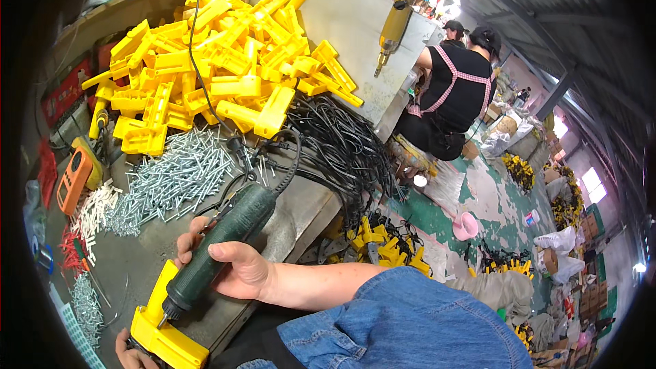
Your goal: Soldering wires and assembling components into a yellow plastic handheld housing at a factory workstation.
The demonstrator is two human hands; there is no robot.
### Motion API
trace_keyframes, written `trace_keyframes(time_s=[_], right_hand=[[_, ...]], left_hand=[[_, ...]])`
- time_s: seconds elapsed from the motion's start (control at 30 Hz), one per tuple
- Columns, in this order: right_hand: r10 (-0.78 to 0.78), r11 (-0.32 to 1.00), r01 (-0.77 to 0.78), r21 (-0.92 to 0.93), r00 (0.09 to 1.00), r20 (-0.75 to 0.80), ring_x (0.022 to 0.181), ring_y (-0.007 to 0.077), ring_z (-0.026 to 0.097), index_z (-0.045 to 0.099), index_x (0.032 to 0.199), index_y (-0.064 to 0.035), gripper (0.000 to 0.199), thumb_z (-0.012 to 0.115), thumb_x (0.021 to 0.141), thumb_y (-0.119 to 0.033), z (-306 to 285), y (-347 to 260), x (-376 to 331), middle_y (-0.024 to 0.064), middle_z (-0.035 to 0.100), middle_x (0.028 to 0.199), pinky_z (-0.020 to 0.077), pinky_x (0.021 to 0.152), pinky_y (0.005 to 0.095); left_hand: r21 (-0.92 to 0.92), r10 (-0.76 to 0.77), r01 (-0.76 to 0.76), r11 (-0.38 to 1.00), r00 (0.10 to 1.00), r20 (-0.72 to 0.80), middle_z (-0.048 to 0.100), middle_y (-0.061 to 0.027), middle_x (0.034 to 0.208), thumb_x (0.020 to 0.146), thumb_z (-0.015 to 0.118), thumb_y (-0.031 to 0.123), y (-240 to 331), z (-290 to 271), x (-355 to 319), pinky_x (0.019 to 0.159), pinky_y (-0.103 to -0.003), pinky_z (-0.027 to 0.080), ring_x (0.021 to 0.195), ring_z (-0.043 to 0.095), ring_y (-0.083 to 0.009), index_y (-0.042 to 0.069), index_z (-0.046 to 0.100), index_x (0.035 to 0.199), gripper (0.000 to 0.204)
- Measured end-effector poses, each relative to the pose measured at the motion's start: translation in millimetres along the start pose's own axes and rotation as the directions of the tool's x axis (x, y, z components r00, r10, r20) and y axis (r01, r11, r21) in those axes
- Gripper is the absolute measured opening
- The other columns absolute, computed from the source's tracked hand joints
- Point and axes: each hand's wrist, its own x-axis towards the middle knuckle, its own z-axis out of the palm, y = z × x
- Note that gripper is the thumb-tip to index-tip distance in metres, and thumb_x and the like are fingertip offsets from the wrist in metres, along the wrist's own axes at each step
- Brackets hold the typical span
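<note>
My right hand (240, 270) is wrapped round a dark green electric screwdriver (229, 229), its cord rising from the top end. The bit points down and meets a yellow plastic housing (174, 347) at the lower left. Fingers of my left hand (130, 352) hold this housing from its left side; the rest of that hand is hidden or out of the picture. Beyond the screwdriver lies a heap of long silver screws (179, 171). Behind it rises a large pile of yellow plastic housings (212, 68).
Bundled black cables (342, 140) hang over the bench edge. At left are an orange device (74, 181), white plastic pieces (99, 215) and small screws (85, 307). A yellow electric screwdriver (396, 24) hangs ahead. A co-worker (454, 89) sits beyond, near a pink basin (465, 226).
</note>
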Motion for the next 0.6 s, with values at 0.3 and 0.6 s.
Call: trace_keyframes(time_s=[0.3, 0.6], right_hand=[[-0.034, 0.999, 0.034, 0.002, 0.999, -0.014, 0.104, 0.0198, 0.059, 0.058, 0.114, -0.0173, 0.04, 0.076, 0.079, -0.011, 1.1, 3.4, 0.9, 0.0075, 0.062, 0.112, 0.0379, 0.107, 0.0412], [0.018, 0.998, -0.01, 0.06, 0.991, -0.134, 0.099, 0.0208, 0.061, 0.059, 0.105, -0.0156, 0.033, 0.074, 0.077, -0.006, 12.2, 4.3, 8.8, 0.0066, 0.065, 0.104, 0.042, 0.104, 0.0411]], left_hand=[[-0.228, -0.191, 0.189, 0.955, 0.981, 0.013, 0.053, -0.0231, 0.135, 0.098, 0.052, 0.016, 2.8, -0.5, -0.7, 0.104, -0.042, 0.037, 0.119, 0.051, -0.0349, -0.002, 0.055, 0.087, 0.021], [-0.184, -0.18, 0.178, 0.967, 0.984, 0.002, 0.054, -0.0225, 0.134, 0.094, 0.057, 0.015, -2.6, -2.8, -4.4, 0.103, -0.043, 0.038, 0.118, 0.052, -0.0354, 0.0, 0.057, 0.085, 0.017]])
